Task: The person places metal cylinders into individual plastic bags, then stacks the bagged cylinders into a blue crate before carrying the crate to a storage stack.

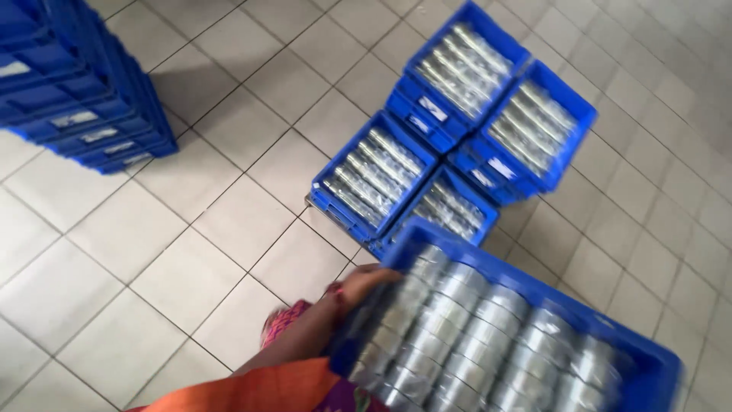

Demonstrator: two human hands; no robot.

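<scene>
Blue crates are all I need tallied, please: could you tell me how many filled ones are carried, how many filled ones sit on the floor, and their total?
Filled blue crate carried by the left hand: 1
Filled blue crates grouped on the tiled floor: 4
Total filled: 5
Stack of blue crates at upper left: blurred, not counted.

Glossy blue plastic, bright metal, matt tile

By the left hand (364,284) fingers, a blue moulded-plastic crate (648,366) looks smooth and glossy; its round silvery metal cans (473,336) shine; pale floor tiles (152,252) beyond look matt.
</scene>
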